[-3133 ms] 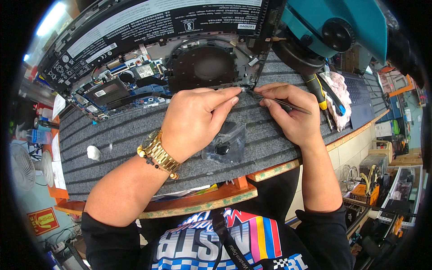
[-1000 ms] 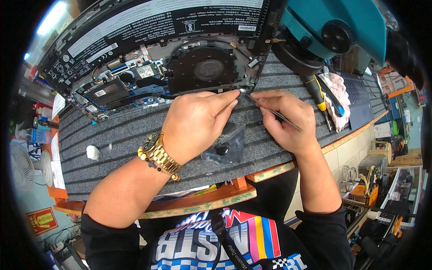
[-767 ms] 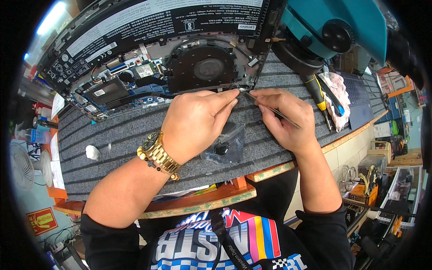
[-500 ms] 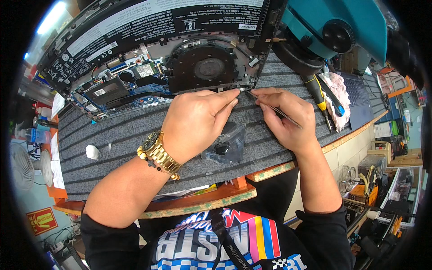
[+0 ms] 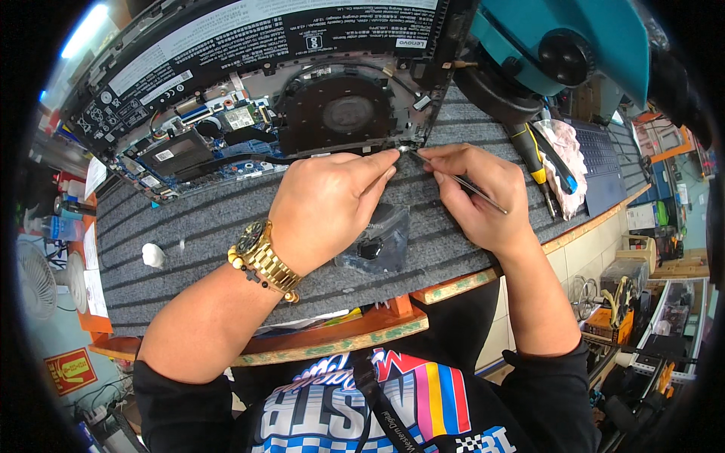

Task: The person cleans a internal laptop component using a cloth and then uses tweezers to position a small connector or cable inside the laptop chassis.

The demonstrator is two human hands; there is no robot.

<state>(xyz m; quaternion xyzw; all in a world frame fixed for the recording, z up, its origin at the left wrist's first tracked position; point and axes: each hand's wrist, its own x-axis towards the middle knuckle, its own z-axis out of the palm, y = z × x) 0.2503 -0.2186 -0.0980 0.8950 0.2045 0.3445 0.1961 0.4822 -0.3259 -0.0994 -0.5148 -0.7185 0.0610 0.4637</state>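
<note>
An opened laptop (image 5: 189, 155) stands tilted at the far side of the mat, its black battery, cooling fan (image 5: 343, 113) and blue circuit board exposed. At its near right corner my left hand (image 5: 325, 200) has thumb and forefinger pinched around a tiny shiny part (image 5: 403, 149), too small to make out. My right hand (image 5: 487, 200) grips slim metal tweezers (image 5: 483, 196), whose tip points at that part. The fingertips hide the exact contact. Just below my left fingers lies a clear plastic bag (image 5: 389, 241) with a small black piece in it.
A grey striped mat (image 5: 204, 226) covers the bench. On the right are a teal machine (image 5: 521, 53), a yellow-and-black screwdriver (image 5: 529, 155), a crumpled pink cloth (image 5: 566, 158) and a dark keyboard panel (image 5: 600, 170). A white lump (image 5: 152, 255) rests at left. The bench's wooden edge (image 5: 340, 343) runs nearby.
Both hands stay pinched at the laptop's corner, with only a very slight shift. The tweezers remain in my right hand.
</note>
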